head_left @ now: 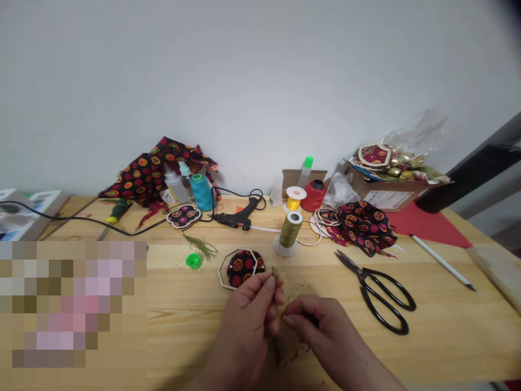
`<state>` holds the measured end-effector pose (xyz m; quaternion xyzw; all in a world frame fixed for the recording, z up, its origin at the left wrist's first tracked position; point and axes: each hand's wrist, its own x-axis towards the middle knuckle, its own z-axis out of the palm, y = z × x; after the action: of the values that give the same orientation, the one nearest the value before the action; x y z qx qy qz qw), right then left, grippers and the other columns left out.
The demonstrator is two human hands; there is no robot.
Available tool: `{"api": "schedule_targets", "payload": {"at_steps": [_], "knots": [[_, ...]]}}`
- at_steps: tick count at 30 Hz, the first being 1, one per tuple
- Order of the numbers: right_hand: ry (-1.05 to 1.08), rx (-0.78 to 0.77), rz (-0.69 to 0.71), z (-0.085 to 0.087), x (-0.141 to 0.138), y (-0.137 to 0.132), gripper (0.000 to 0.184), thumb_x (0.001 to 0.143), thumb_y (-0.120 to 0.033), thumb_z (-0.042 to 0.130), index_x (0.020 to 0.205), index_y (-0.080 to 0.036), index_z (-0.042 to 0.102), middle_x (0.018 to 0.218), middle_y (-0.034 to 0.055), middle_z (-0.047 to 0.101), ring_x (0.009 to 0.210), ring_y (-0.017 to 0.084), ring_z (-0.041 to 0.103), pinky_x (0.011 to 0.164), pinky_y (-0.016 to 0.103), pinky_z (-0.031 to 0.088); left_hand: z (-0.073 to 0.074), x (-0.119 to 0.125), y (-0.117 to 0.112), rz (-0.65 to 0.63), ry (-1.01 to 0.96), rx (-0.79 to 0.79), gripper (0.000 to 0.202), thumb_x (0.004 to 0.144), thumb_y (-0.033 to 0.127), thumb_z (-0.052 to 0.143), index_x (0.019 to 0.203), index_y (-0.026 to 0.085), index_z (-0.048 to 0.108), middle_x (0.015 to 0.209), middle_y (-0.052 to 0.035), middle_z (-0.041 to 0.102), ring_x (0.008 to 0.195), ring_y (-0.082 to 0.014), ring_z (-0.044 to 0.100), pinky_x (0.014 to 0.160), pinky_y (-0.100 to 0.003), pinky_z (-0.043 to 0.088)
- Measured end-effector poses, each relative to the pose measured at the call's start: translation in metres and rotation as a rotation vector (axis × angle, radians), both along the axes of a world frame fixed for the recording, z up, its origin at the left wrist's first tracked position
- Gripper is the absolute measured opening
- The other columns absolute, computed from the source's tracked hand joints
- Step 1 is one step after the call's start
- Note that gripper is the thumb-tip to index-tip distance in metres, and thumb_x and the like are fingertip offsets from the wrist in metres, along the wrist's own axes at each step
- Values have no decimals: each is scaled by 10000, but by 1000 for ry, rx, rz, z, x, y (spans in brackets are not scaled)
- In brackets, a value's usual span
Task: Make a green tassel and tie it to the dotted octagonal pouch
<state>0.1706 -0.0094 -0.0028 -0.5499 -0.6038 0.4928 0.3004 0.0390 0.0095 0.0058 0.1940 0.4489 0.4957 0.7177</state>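
My left hand (248,317) is closed on a bundle of olive threads (275,271), whose short frayed ends stick up past the thumb and forefinger. Just to its right, my right hand (323,323) makes a pinch; whatever lies between those fingertips is too small to make out. Beyond the left hand lies an octagonal wooden frame (220,276) with a round of black patterned fabric (241,267). An olive thread spool (291,229) stands upright behind both hands. Black-handled scissors (378,290) rest open at the right.
A flower-shaped pendant (184,216) with an olive tassel (202,247) lies near a green cap (194,261). Behind are a glue gun (238,217), blue (202,193) and red (315,195) thread cones, and a cardboard box (382,194). A white pencil (442,262) lies right. The lower left is pixelated.
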Motion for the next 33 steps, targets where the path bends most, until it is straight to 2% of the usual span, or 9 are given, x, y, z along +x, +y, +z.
{"api": "schedule_targets", "payload": {"at_steps": [4,6,8,12,17,24,29,33], "knots": [[58,1,-4,4,6,3,173,795,-197,582,854,-188,745,680,6,633,615,140,527,599,255,417,1,0,0,-6,2,-9,266,625,328,813,667,132,639,545,49,539,398,-13,327,359,-121,233],[90,48,-68,6,10,7,232,763,-219,645,974,-197,738,819,31,649,685,154,551,648,276,441,0,1,-1,-23,13,-8,268,624,335,813,662,133,643,541,51,534,399,-14,330,362,-122,237],[167,68,-110,7,14,12,292,731,-227,693,1020,-219,735,888,37,632,752,163,564,698,291,452,-1,1,-2,-57,34,2,255,642,342,800,674,132,658,536,54,526,399,-16,333,364,-124,240],[412,-51,-58,4,17,22,314,653,-232,778,964,-271,761,784,-6,593,756,149,567,723,286,456,-7,0,-5,-170,94,61,236,706,338,743,636,130,658,506,57,501,389,-22,340,365,-132,258],[577,-162,33,1,19,26,259,634,-246,817,889,-274,781,819,-4,642,766,134,599,741,272,463,-9,-3,-7,-280,119,80,232,737,314,705,603,134,644,500,53,511,365,-27,359,361,-151,262],[574,-165,74,-2,25,28,225,640,-241,826,862,-249,787,743,-17,604,697,112,567,648,237,435,-6,-3,-6,-338,126,68,239,703,335,723,605,124,667,480,46,507,357,-39,362,357,-171,256],[612,-150,115,0,27,29,205,667,-225,808,868,-263,788,775,-16,584,722,114,579,678,243,445,-4,-2,-5,-352,95,62,226,696,335,728,630,121,697,488,35,524,355,-37,357,359,-176,244],[584,-107,82,3,26,28,148,655,-244,815,798,-275,793,754,-15,589,726,114,573,681,241,437,-1,-2,-5,-350,75,40,273,654,368,763,574,123,671,480,32,527,347,-33,350,358,-178,231]]}}
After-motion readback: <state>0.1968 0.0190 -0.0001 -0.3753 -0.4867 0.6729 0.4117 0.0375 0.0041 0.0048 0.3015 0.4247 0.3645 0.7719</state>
